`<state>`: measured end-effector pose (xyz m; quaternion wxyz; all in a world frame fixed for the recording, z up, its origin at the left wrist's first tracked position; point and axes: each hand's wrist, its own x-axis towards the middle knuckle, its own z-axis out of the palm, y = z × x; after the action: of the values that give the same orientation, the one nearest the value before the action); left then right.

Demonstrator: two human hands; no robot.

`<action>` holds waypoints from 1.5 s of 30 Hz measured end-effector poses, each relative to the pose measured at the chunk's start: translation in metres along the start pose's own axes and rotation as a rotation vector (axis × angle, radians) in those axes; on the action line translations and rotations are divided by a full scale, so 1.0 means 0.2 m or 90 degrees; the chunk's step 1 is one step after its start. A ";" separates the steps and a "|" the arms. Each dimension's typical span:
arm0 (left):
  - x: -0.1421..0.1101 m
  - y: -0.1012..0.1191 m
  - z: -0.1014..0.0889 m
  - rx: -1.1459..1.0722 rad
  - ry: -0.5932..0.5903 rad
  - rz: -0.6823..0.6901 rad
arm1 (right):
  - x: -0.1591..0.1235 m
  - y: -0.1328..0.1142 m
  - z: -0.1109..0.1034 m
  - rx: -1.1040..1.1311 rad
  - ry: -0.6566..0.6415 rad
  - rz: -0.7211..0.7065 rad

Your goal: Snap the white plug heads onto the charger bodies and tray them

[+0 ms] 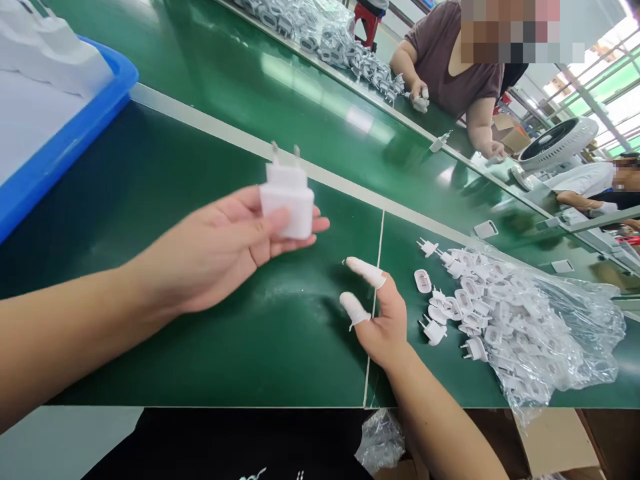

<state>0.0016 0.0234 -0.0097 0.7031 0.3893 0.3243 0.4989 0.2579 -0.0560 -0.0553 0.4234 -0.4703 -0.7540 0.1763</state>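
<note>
My left hand (pixel 225 243) holds a white two-pin plug charger (pixel 291 200) between thumb and fingers, its pins pointing up and away from me. My right hand (pixel 383 310) is held over the green table (pixel 280 353), thumb and index finger apart, with nothing between them. White finger cots cover those two fingertips. To the right of that hand lies a loose pile of white plug pieces (pixel 465 300), some with two pins showing, spilling from a clear plastic bag (pixel 575 327).
A blue tray (pixel 107 100) with white contents stands at the left. Across the table a co-worker in a brown top (pixel 435 40) sits by another heap of plug parts (pixel 320 33). A white fan (pixel 557 143) and a second person are at the far right.
</note>
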 end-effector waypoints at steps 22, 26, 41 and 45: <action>0.01 0.13 -0.09 -0.024 0.092 0.133 | 0.37 0.14 0.01 -0.180 -0.533 -0.208; 0.02 0.06 -0.08 -0.023 0.049 0.101 | 0.58 0.35 -0.02 -0.261 -0.215 0.071; -0.06 -0.04 -0.03 0.167 -0.070 -0.053 | 0.20 -0.08 0.11 0.088 -0.002 -0.054; -0.08 -0.07 -0.04 0.235 -0.082 -0.029 | 0.20 -0.04 0.13 0.051 0.038 -0.090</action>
<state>-0.0034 0.0074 -0.0245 0.6503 0.5350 0.3735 0.3890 0.2241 -0.0226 -0.0461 0.4755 -0.4037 -0.7646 0.1623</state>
